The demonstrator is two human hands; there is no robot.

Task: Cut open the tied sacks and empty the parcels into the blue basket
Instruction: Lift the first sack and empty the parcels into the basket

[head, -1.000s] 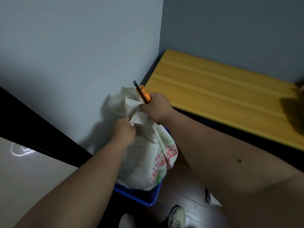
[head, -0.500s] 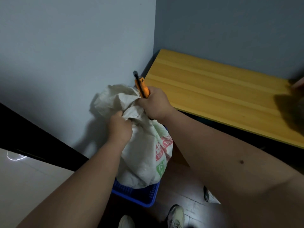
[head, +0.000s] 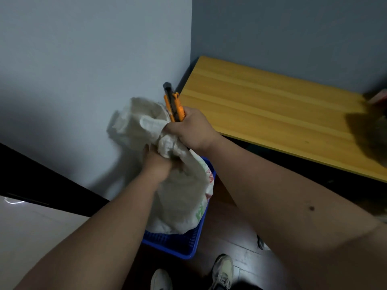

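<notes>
Now your left hand (head: 157, 162) grips the gathered neck of the white sack (head: 180, 197), which stands in the blue basket (head: 176, 244) on the floor, while your right hand (head: 191, 130) pinches the cloth and holds the orange knife (head: 173, 103) pointing up. Keep the neck tight and cut away from your left fingers. Mind the counter (head: 272, 114) edge close at right and the wall just behind; open room is toward you.

The white woven sack (head: 178, 197) hides most of the blue plastic basket (head: 178, 244), its blurred gathered mouth covers the left hand's (head: 156, 164) fingers, and its contents cannot be seen.
</notes>
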